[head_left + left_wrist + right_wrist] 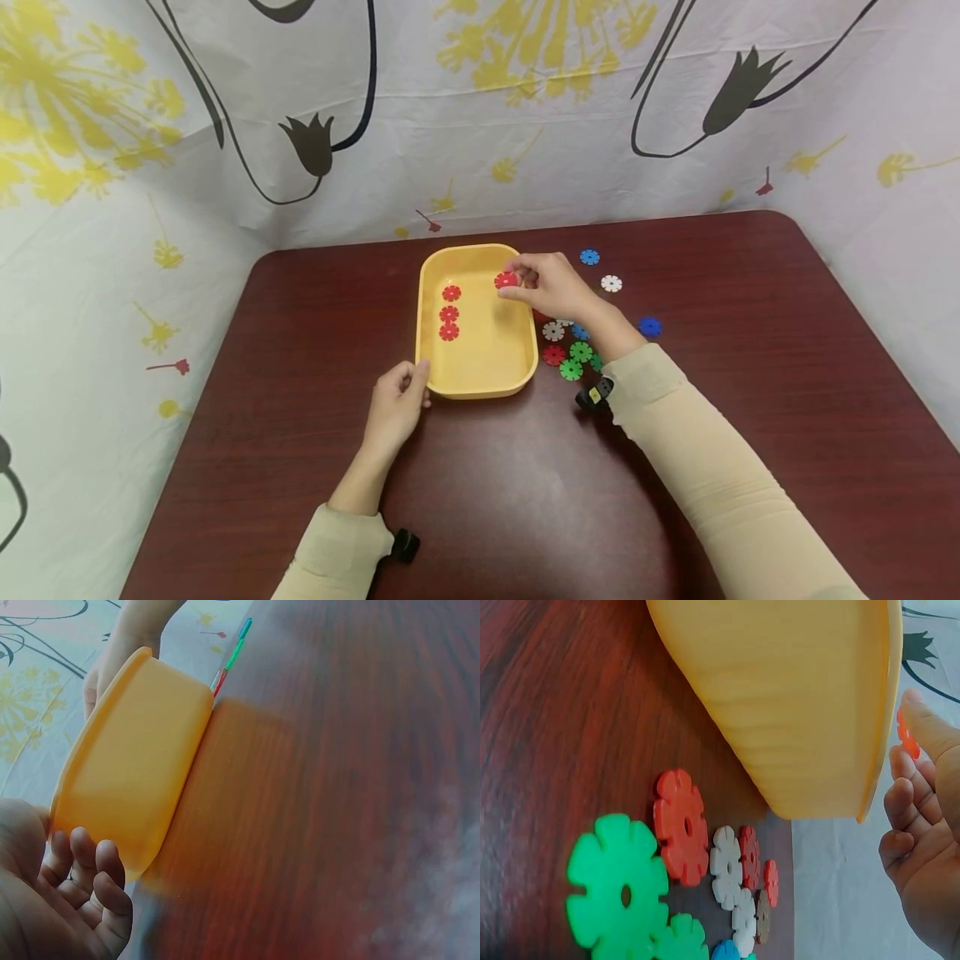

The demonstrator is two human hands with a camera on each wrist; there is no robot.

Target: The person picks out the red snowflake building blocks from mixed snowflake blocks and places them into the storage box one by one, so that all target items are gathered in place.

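While above the tray (480, 367), red disc (506, 281) between right-hand fingers (529, 262).

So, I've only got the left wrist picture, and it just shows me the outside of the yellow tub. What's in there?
Observer: Three red discs lie inside the tub, in a rough row near its left wall in the head view.
Operator: Cool! Is anyone holding another one?
Observer: Yes, the right hand pinches a red disc between thumb and fingers.
Operator: I can only see skinny edges of the ones outside. What colour is the one farthest right?
Observer: In the head view, the one lying farthest right on the table is a blue disc.
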